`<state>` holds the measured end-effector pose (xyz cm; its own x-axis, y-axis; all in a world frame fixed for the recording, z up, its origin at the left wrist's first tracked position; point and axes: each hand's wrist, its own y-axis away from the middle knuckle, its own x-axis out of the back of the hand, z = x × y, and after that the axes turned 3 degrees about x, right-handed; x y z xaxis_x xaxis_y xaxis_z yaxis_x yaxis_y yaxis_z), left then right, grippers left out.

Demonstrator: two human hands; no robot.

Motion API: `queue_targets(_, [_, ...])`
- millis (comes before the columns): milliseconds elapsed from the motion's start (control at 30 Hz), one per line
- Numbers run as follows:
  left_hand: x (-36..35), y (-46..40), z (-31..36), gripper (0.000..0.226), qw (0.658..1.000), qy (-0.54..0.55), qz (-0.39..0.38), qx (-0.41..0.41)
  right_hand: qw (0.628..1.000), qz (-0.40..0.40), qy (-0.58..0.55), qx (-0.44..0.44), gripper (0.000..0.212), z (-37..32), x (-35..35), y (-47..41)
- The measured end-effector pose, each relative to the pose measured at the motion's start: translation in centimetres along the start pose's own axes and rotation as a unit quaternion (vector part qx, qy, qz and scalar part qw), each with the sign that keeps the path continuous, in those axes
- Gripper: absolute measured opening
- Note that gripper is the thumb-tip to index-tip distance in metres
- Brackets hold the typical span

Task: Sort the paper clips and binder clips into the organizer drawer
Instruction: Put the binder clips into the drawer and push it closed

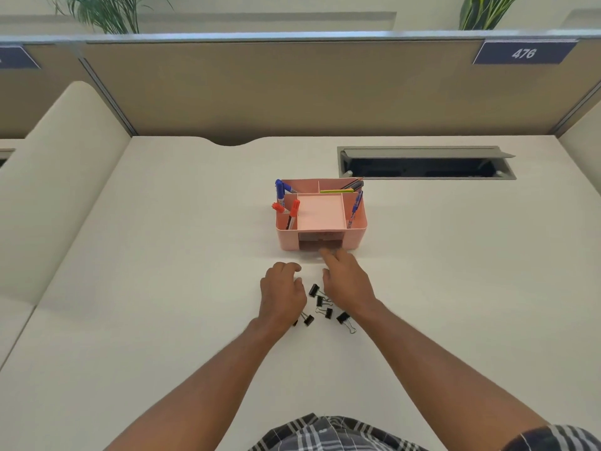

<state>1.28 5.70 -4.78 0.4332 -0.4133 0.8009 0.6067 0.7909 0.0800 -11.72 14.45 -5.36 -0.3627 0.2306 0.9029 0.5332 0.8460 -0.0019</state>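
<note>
Head cam, looking down at a white desk (162, 288). The pink organizer (354, 236) sits mid-desk, its drawer (319, 244) facing the near side; looks slightly pulled out but it's blurry there, can't really tell. Markers (294, 209) and pens (356, 203) lean in the side slots, middle tray bare. The right hand (348, 281) reaches far, index finger out and touching the drawer front, rest of the hand loose and holding nothing. The left hand (281, 291) rests just left of it, fingers curled under, can't tell if anything's in there. Black binder clips (320, 301) lie scattered on the desk between and just near of both hands, one half under the left wrist
</note>
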Motion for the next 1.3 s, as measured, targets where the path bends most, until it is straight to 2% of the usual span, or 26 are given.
queue_targets(300, [-0.2,1.1,-0.2,0.026,1.000,-0.006,-0.011,-0.023,0.999,-0.030,-0.011,0.006,0.052,-0.5,0.0,3.6])
queue_targets(433, [-0.6,1.4,-0.4,0.025,0.999,-0.022,-0.029,-0.039,0.996,0.037,-0.066,-0.051,0.038,0.2,0.7,4.0])
queue_targets(533, [-0.9,1.6,-0.4,0.040,0.992,-0.063,-0.069,-0.080,0.994,0.025,-0.055,-0.094,0.032,1.3,0.7,4.7])
queue_targets(633, [-1.0,1.3,-0.4,0.059,0.976,-0.142,-0.113,-0.119,0.996,-0.025,-0.031,-0.080,0.033,1.7,0.3,5.3])
queue_targets(767, [-1.0,0.9,0.1,0.036,0.964,-0.205,-0.112,-0.130,0.998,-0.029,-0.019,-0.061,0.026,1.4,-0.2,5.2])
queue_targets(933, [-1.3,1.0,-0.4,0.017,0.971,-0.167,-0.109,-0.130,0.998,-0.042,-0.008,-0.038,0.019,0.9,-0.6,5.2])
queue_targets(1167, [-1.1,1.8,-1.1,0.021,0.982,-0.115,-0.084,-0.127,0.997,-0.050,-0.031,-0.041,0.020,0.9,-0.5,5.3])
queue_targets(1233, [-0.8,2.0,-1.1,0.021,0.985,-0.091,-0.061,-0.132,0.996,-0.047,-0.060,-0.052,0.018,1.0,-0.2,5.2])
queue_targets(1300, [-0.2,2.0,-0.9,0.021,0.989,-0.058,-0.021,-0.136,0.990,-0.013,-0.118,-0.072,0.013,0.9,0.4,5.0])
